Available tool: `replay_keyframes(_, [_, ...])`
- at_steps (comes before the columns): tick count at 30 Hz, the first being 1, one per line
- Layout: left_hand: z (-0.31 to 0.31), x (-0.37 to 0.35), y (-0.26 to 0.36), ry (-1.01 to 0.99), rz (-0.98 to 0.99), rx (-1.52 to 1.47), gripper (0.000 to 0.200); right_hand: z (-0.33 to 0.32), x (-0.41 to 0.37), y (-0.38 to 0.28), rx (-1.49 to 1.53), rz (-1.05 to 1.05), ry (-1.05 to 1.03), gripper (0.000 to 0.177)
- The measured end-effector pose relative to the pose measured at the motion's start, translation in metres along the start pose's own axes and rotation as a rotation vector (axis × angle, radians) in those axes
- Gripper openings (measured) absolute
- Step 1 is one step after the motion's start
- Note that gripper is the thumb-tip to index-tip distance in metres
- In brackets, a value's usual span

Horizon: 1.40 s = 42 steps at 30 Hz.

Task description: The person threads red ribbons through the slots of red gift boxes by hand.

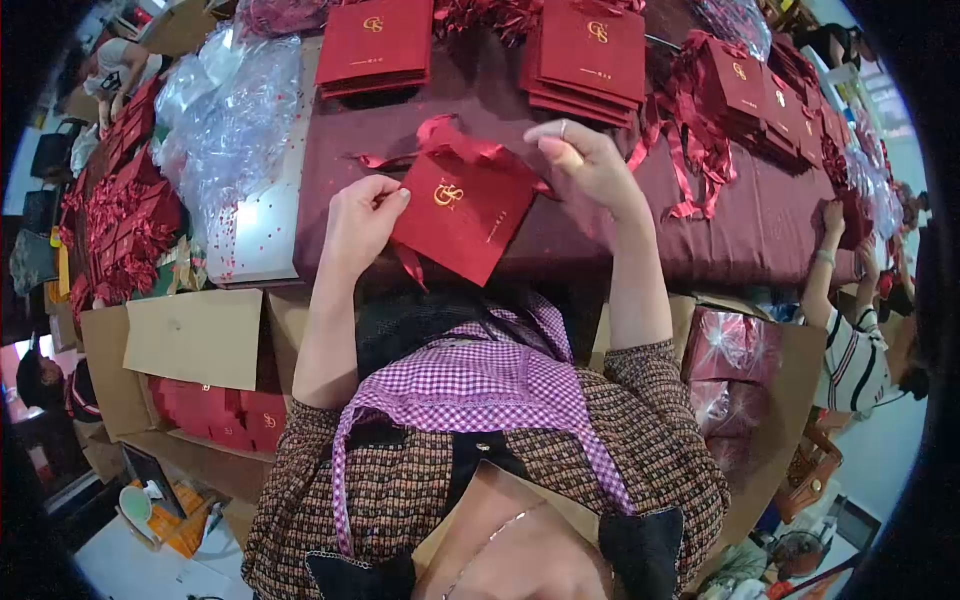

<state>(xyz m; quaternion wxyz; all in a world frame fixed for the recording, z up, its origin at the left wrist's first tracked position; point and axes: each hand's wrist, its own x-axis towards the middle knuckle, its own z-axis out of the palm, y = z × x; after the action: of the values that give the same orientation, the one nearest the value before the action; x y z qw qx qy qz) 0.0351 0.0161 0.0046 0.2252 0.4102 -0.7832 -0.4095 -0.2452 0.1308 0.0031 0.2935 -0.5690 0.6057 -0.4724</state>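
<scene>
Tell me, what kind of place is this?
Probably a gift-bag packing workshop: stacks of red bags sit on the table, a cardboard box holds more, and another person is at the table too. The left hand and right hand hold a bag.

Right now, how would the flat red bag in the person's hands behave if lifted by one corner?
The red bag is probably fairly stiff: it looks flat though the left hand pinches only its corner. It is likely light, being as thin as the stacked bags behind. Its ribbon looks floppy, looping and dangling loosely.
</scene>
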Motion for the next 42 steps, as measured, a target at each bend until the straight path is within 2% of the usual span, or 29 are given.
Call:
replay_keyframes(1, [0.002,0.001,-0.006,0.003,0.033,-0.038,0.017,0.002,-0.010,-0.007,0.033,0.107,-0.008,0.025])
replay_keyframes(3, [0.003,0.003,-0.004,-0.011,0.015,-0.053,0.016,0.007,-0.017,0.019,-0.295,-0.155,0.044,0.029])
replay_keyframes(4, [0.003,0.003,-0.003,-0.017,-0.004,-0.068,0.016,0.010,-0.021,0.026,-0.296,-0.152,0.048,0.029])
replay_keyframes(6, [0.005,0.005,-0.009,-0.031,-0.003,-0.106,0.016,0.016,-0.030,0.029,-0.537,-0.150,0.091,0.023])
replay_keyframes(7, [0.005,0.006,-0.012,-0.039,-0.005,-0.145,0.016,0.016,-0.032,0.023,-0.553,-0.206,0.144,0.017])
replay_keyframes(9, [0.006,0.006,-0.013,-0.028,-0.005,-0.164,0.016,0.017,-0.037,0.020,-0.172,0.112,0.234,0.012])
replay_keyframes(10, [0.007,0.006,-0.014,-0.020,-0.003,-0.188,0.016,0.015,-0.037,0.018,-0.023,0.126,0.272,0.010])
replay_keyframes(12, [0.010,0.007,-0.016,-0.012,-0.016,-0.173,0.016,0.009,-0.040,0.000,0.352,0.300,0.236,0.014])
replay_keyframes(14, [0.015,0.009,-0.019,-0.005,-0.025,-0.199,0.016,0.007,-0.043,-0.011,0.392,0.227,0.252,0.020])
replay_keyframes(17, [0.016,0.010,-0.019,-0.021,-0.029,-0.200,0.015,0.002,-0.052,-0.002,0.907,0.187,0.124,0.030])
replay_keyframes(18, [0.016,0.010,-0.019,-0.021,-0.029,-0.200,0.015,0.003,-0.053,-0.003,0.907,0.187,0.123,0.030])
replay_keyframes(20, [0.017,0.011,-0.018,-0.031,-0.052,-0.222,0.015,0.006,-0.053,-0.009,1.037,0.018,0.001,0.034])
replay_keyframes(22, [0.015,0.010,-0.015,-0.044,-0.071,-0.270,0.015,0.010,-0.055,-0.018,1.050,0.035,-0.013,0.038])
replay_keyframes(24, [0.014,0.009,-0.013,-0.058,-0.096,-0.318,0.014,0.015,-0.056,-0.021,0.870,0.030,0.110,0.032])
replay_keyframes(25, [0.013,0.009,-0.013,-0.090,-0.119,-0.398,0.014,0.015,-0.055,-0.018,0.874,0.034,0.107,0.032])
replay_keyframes(27, [0.011,0.007,-0.012,-0.121,-0.147,-0.474,0.015,0.016,-0.052,-0.015,0.370,-0.028,0.181,0.022])
replay_keyframes(28, [0.009,0.007,-0.012,-0.177,-0.159,-0.572,0.019,0.020,-0.049,-0.020,0.273,-0.073,0.240,0.012])
replay_keyframes(30, [0.007,0.006,-0.013,-0.235,-0.174,-0.667,0.022,0.031,-0.046,-0.024,-0.033,-0.251,0.330,0.010])
replay_keyframes(33, [0.005,0.003,-0.013,-0.318,-0.103,-0.636,0.029,0.048,-0.040,-0.035,-0.308,-0.421,0.215,0.012])
replay_keyframes(36, [0.005,0.000,-0.004,-0.332,-0.086,-0.659,0.031,0.073,-0.038,-0.035,-0.320,-0.439,0.087,0.012])
replay_keyframes(42, [0.004,-0.004,0.002,-0.322,-0.081,-0.625,0.031,0.100,-0.025,-0.033,-0.358,-0.443,0.143,0.012])
